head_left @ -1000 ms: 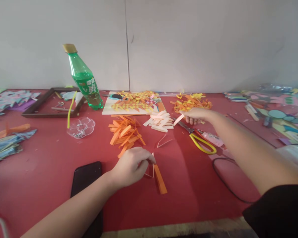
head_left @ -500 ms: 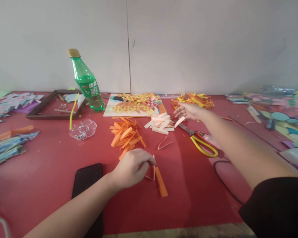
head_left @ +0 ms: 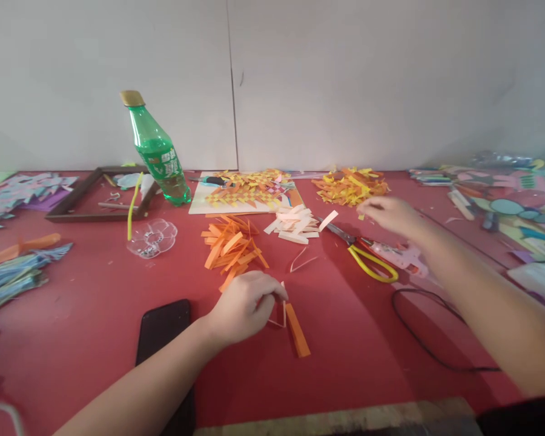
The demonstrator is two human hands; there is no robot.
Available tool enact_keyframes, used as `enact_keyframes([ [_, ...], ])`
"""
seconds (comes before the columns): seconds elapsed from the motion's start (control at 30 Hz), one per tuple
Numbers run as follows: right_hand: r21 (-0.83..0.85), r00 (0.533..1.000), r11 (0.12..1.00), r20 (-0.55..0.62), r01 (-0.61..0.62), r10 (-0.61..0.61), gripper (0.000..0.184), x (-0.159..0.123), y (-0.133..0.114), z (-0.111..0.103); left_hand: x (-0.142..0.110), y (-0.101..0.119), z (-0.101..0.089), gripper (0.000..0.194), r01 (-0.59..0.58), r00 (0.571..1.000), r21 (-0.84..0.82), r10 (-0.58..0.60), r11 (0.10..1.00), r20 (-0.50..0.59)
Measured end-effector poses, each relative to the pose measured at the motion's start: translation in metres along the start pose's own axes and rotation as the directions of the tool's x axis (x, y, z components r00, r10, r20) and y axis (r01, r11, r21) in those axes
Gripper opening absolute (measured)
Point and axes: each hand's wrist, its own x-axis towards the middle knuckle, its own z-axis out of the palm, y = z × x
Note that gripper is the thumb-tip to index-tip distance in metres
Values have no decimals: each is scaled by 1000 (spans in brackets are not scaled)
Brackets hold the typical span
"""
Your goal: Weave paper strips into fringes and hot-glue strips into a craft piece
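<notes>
Head view: left hand [head_left: 247,309] low over the surface [head_left: 345,375], fingers narrow, pinching a folded pale strip [head_left: 284,313]; orange strip [head_left: 298,332] lies just beside the fingertips. Right hand [head_left: 393,215] is above the glue gun [head_left: 402,255], right of the yellow-orange pile [head_left: 352,186]; fingers nearly together, can't tell if anything's in them. Pale pile [head_left: 295,223] and orange pile [head_left: 231,248] sit beyond the left hand, scissors [head_left: 373,265] between the hands. To do it well: pinch light so the thin strip doesn't crush, keep its crease lined up, keep the right wrist clear of the scissors. Versus a second ago: right hand has moved right, off the yellow-orange pile, baring it and more of the glue gun; left hand about the same.
</notes>
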Motion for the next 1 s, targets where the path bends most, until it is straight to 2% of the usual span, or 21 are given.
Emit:
enact_keyframes([
  [0.13, -161, 999, 986, 23, 32, -28, 17, -38, 13, 0, 1, 1, 0, 33, 2, 1000, 7, -2, 1000, -2],
  [0.3, -264, 987, 951, 56, 161, -151, 27, -55, 9, 7, 2, 2, -2, 32, 5, 1000, 19, -4, 1000, -22],
  [0.4, -326, 962, 905, 63, 272, -267, 39, -52, 2, 15, 2, 2, -3, 32, 3, 1000, 21, -2, 1000, -21],
  [0.53, -390, 918, 832, 126, 395, -376, 35, -39, -8, 30, 0, 0, -2, 32, 16, 1000, 28, -15, 999, -18],
  [0.73, -452, 888, 775, 101, 442, -448, 27, -20, -16, 44, 0, -1, -3, 34, 43, 999, 17, -42, 999, -25],
  [1.0, -356, 852, 789, 37, 500, -523, 17, -22, -40, 57, 3, 1, -3, 33, 29, 999, 29, -29, 999, -23],
])
